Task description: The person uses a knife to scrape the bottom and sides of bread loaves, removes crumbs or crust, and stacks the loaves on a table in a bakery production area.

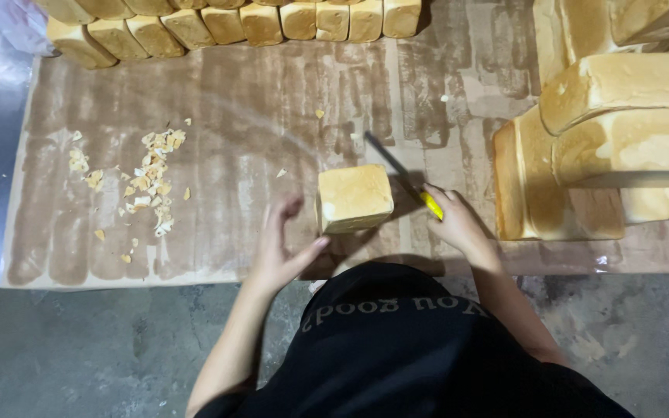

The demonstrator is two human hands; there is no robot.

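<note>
**Head view: knife in right grip, loaf block between the hands**

Right hand [458, 224]: grip pressed together around the yellow handle of a knife [404, 179]. I read the blade as thin and dark, running up and left from the fist, passing just behind the right edge of the loaf block. Whether the blade touches the bread I cannot tell.

Left hand [279, 248]: fingers spread, blurred, holding nothing. Thumb tip sits at the lower left corner of the block; contact uncertain.

Loaf block [355, 198]: squarish cut piece of bread, pale golden crust, flat top, soft rounded corners. It stands on the surface between the two hands, nearer the left thumb than the right fist.

Surface [257, 108]: brown paper-like sheet, streaked with darker brushed bands, matte. A scatter of crust trimmings [149, 178], pale and flaky, lies well to the left of the left hand.

Far edge: a row of loaves [226, 23], same golden crust, standing side by side. Right side: a stack of long loaves [605, 147], rectangular, piled at angles, near the right hand.

Below the sheet, grey concrete-like floor [79, 348], mottled. My dark sleeveless top [396, 348] fills the lower middle of the view.
</note>
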